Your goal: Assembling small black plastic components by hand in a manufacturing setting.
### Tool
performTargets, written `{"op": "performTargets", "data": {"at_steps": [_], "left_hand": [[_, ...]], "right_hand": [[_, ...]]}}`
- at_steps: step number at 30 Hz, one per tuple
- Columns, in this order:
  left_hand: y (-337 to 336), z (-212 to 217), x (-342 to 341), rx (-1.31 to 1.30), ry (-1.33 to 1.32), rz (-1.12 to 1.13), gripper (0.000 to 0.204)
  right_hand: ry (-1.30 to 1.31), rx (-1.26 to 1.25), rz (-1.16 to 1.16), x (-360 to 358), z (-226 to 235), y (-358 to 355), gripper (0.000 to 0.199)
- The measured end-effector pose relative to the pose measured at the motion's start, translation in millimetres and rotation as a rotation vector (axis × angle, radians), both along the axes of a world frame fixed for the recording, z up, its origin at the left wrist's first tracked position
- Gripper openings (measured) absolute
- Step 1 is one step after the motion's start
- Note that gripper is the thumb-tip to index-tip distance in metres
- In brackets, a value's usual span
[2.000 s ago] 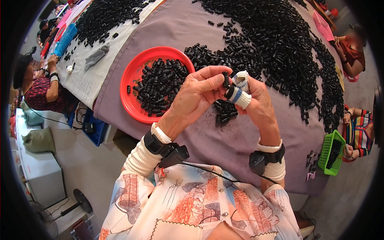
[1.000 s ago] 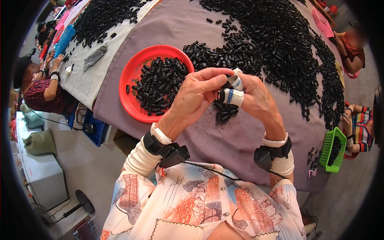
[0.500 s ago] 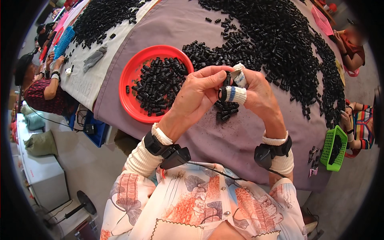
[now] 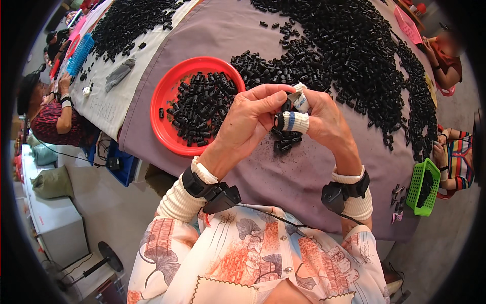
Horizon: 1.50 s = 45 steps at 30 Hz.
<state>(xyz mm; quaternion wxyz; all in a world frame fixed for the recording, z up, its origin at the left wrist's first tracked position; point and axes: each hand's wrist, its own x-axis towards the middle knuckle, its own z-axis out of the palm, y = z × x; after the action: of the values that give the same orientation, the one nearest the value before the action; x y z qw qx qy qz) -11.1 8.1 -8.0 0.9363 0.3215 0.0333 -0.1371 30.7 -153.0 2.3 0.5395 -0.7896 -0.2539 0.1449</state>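
Note:
My left hand (image 4: 249,112) and my right hand (image 4: 328,117) meet above the table, fingertips close together. Pinched between them is a small black cylindrical part (image 4: 287,105), mostly covered by the fingers. White knitted sleeves with a blue stripe wrap the thumb and a finger of my right hand. A thin greyish edge shows near those fingertips; I cannot make out what it is. Left of my hands lies a round red tray (image 4: 158,129) holding many similar black parts (image 4: 202,109). A few more loose parts (image 4: 286,142) lie just below my fingers.
A large heap of black parts (image 4: 349,61) covers the far and right side of the mauve tablecloth (image 4: 283,187). A green basket (image 4: 416,187) stands at the right edge. Other people work at left and right, near a blue basket (image 4: 80,54) and a pink basket (image 4: 406,25).
My hands stay in nearly the same spot; the right fingers have shifted slightly left and turned around the part. At far left, a co-worker's hand has moved lower.

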Motion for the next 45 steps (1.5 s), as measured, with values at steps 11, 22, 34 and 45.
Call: {"op": "performTargets", "data": {"at_steps": [11,22,34,45], "left_hand": [[-1.6,-1.9,-0.4,0.077,-0.023,0.035,0.019],[-2.5,-0.2,0.2,-0.007,-0.004,0.028,0.019],[0.0,1.4,-2.2,-0.031,-0.029,0.027,0.018],[0.4,-0.4,-0.7,0.139,-0.033,0.063,0.015]], "right_hand": [[0.023,0.003,0.015,-3.2,-1.0,1.3,0.031],[0.003,0.095,-0.020,-5.3,4.8,3.5,0.028],[0.037,0.047,-0.099,-5.6,9.2,5.6,0.026],[0.043,0.075,-0.097,-7.7,2.9,8.2,0.025]]}}
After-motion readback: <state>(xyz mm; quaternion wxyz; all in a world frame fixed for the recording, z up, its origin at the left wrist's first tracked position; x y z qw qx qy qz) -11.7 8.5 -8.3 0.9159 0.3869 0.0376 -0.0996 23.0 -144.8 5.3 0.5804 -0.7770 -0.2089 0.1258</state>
